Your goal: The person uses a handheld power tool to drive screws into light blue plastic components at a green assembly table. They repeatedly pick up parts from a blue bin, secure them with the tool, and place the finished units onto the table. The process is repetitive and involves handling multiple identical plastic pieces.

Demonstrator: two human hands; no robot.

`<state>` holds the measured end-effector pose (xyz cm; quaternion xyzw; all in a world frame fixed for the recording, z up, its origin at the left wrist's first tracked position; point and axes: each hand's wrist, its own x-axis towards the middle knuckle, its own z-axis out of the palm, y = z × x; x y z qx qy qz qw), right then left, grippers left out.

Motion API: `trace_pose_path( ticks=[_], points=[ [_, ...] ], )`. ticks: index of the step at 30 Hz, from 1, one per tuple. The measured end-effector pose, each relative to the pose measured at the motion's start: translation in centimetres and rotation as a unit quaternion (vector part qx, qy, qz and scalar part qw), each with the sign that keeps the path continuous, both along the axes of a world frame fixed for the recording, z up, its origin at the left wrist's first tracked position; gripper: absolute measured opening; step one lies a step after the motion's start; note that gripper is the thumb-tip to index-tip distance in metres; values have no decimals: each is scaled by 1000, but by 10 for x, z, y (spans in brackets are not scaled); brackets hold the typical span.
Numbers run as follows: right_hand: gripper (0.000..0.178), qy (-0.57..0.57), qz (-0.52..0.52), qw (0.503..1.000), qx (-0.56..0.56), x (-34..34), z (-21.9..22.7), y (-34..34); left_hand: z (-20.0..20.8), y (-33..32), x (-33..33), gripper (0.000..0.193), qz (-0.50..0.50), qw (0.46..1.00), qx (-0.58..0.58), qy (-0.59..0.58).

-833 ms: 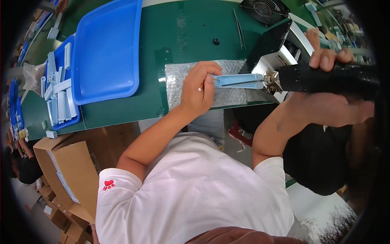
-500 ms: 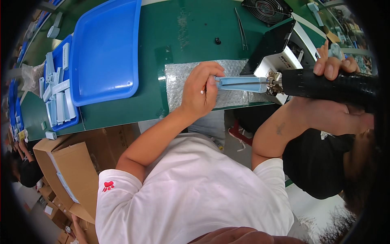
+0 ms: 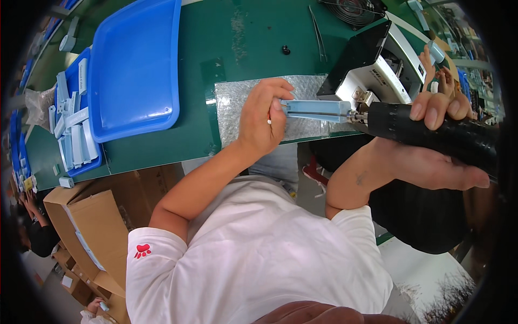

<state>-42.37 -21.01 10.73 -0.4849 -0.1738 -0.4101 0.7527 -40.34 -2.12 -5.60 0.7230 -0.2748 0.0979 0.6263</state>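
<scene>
My left hand [image 3: 262, 116] is closed round the left end of a light blue, long plastic housing [image 3: 318, 110], with a bit of white and red showing at the fingers. Wrapped round the thick body of a black electric screwdriver [image 3: 426, 127] is my right hand [image 3: 440, 156]. The driver lies almost level, its long thin bit running lengthwise into the housing's open trough. Just behind the driver's metal nose stands a screw feeder [image 3: 372, 70], black and silver with a small metal outlet. Beneath the housing lies a sheet of bubble wrap [image 3: 232, 116] on the green bench mat.
An upturned-edge blue tray [image 3: 135, 70] overlaps another blue tray [image 3: 97, 162] filled with several light blue housings [image 3: 75, 121]. Tweezers [image 3: 318, 35], a small black part [image 3: 285, 50] and a black fan [image 3: 353, 12] are farther back. A cardboard box [image 3: 97, 221] stands below left; another person's hand [image 3: 429, 65] shows at right.
The screwdriver has moved slightly left and down, away from the feeder's outlet, and its bit sits a little lower. My left hand still holds the housing, almost unmoved.
</scene>
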Motion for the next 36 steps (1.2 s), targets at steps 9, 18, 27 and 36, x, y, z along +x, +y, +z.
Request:
trace_pose_path(
  ticks=[9, 18, 27, 36],
  points=[
    [85, -37, 191, 981, 4, -6, 34, -32, 0, -6, 6, 23, 14, 999, -33, 2],
    [59, -13, -332, 919, -212, 15, 52, -26, -1, -8, 2, 24, 7, 999, -35, 4],
    [95, 85, -56, 993, -55, -24, 57, -90, -2, -7, 2, 24, 12, 999, -34, 8],
    [90, 94, -146, 977, -123, -26, 65, -101, -3, -9, 2, 24, 7, 999, -37, 15]
  ],
)
